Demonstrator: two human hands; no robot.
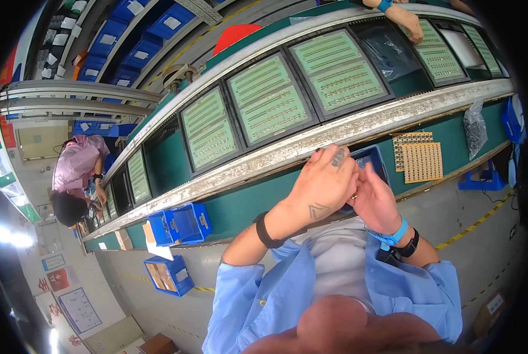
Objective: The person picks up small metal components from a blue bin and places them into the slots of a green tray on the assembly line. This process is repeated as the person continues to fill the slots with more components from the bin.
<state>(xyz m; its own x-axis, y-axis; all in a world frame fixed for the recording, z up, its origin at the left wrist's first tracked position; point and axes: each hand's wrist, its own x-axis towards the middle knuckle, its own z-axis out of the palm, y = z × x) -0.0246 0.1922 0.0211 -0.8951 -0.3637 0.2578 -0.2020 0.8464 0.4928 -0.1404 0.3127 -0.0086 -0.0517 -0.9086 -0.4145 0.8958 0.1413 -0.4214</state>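
Note:
My left hand (327,182) and my right hand (377,202) meet in front of the conveyor, above a small blue bin (377,158). The left one is closed, its knuckles up and its fingers bent toward the right hand. My right hand is turned partly palm up, with its fingers curled in against the left fingertips. Whatever lies between them is hidden. Right of the bin, two tan perforated panels (423,162) lie overlapping on the green bench top (240,203).
Along the conveyor's metal rail (264,138) sit black trays with green circuit panels (270,100). A bag of small dark parts (475,130) lies at right. Blue bins (184,224) stand at left. Another person's hand (406,22) reaches over the line; a person in pink (78,162) works far left.

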